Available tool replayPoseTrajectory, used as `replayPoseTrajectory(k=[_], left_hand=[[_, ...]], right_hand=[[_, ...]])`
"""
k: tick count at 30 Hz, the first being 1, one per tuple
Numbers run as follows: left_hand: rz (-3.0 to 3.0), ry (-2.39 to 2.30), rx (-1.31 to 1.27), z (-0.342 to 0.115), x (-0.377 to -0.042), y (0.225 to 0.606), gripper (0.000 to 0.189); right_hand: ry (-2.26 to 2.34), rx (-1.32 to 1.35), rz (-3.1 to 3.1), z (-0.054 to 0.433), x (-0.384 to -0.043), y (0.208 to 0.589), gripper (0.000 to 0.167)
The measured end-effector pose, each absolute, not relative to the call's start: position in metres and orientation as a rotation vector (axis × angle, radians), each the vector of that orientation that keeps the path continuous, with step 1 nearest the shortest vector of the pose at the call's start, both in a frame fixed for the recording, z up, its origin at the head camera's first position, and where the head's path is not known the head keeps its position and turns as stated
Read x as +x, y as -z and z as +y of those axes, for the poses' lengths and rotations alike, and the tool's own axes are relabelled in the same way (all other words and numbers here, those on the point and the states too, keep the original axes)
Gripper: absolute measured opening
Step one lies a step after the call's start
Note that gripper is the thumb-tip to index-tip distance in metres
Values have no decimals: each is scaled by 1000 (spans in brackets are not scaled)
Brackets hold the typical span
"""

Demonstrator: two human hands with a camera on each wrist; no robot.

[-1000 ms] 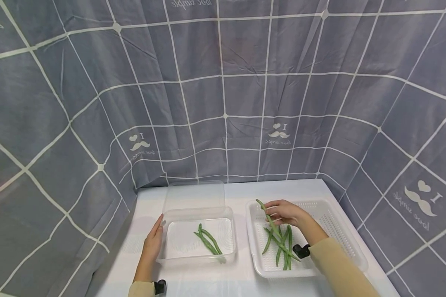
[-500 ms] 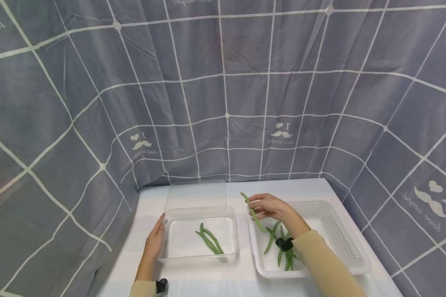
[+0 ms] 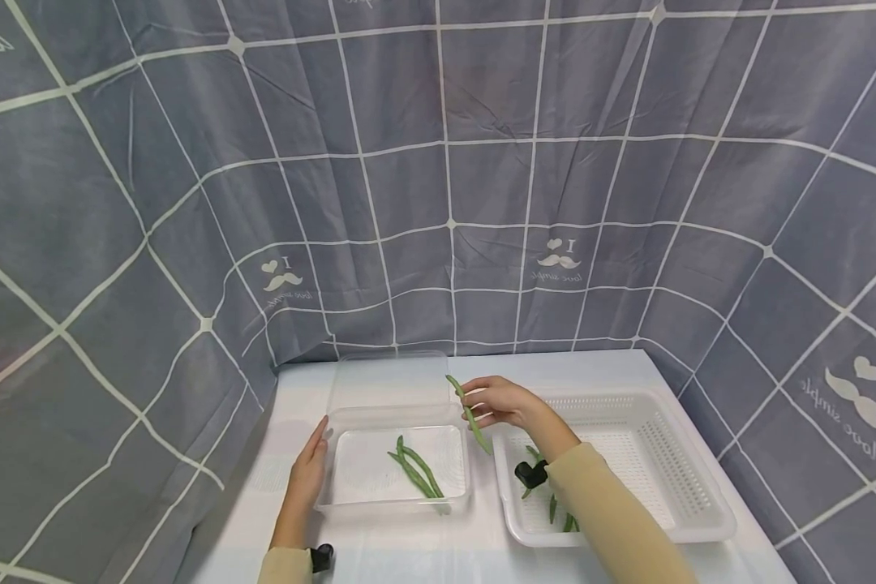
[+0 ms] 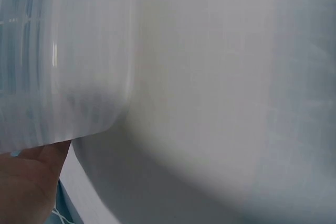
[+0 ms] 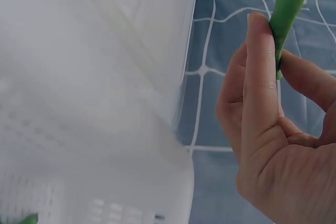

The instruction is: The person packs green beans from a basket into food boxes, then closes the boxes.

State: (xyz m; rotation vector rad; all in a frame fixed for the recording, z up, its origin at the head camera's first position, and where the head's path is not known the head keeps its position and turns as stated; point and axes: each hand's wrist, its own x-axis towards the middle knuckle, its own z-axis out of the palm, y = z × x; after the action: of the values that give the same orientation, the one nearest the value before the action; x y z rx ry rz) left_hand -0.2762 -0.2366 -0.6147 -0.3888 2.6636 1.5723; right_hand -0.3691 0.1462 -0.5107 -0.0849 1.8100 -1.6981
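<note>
My right hand (image 3: 500,399) pinches one green bean (image 3: 478,432) between thumb and fingers, over the gap between the two containers. The right wrist view shows the green bean (image 5: 291,3) gripped at the fingertips. My left hand (image 3: 307,478) rests with straight fingers along the left side of a clear plastic box (image 3: 354,466). A few green beans (image 3: 418,474) lie crossed inside that box. On the right stands a white perforated basket (image 3: 511,519) with more green beans (image 3: 569,523), partly hidden by my right arm. In the left wrist view the box's wall (image 4: 89,66) fills the upper left.
A clear flat lid (image 3: 387,381) lies behind the box on the white table (image 3: 474,519). A grey checked curtain (image 3: 482,186) hangs round the table at the back and both sides. Black wrist cameras (image 3: 323,558) are strapped to both wrists.
My right hand has moved left with the pinched green bean, from above the basket towards the box. My left hand has stayed at the box's side.
</note>
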Motion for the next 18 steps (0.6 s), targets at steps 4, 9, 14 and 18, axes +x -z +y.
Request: replayPoseTrajectory(k=[4, 9, 14, 18], left_hand=[[2661, -1578, -388, -236, -276, 614, 54], [2668, -1583, -373, -236, -275, 614, 54], [2678, -1579, -377, -235, -274, 612, 54], [2675, -1580, -389, -235, -272, 612, 54]], right_hand=[[1694, -92, 1796, 134, -368, 509, 44], [1679, -98, 1802, 119, -367, 509, 42], [1650, -85, 1834, 103, -365, 513, 38], [1612, -91, 1868, 92, -362, 517, 37]])
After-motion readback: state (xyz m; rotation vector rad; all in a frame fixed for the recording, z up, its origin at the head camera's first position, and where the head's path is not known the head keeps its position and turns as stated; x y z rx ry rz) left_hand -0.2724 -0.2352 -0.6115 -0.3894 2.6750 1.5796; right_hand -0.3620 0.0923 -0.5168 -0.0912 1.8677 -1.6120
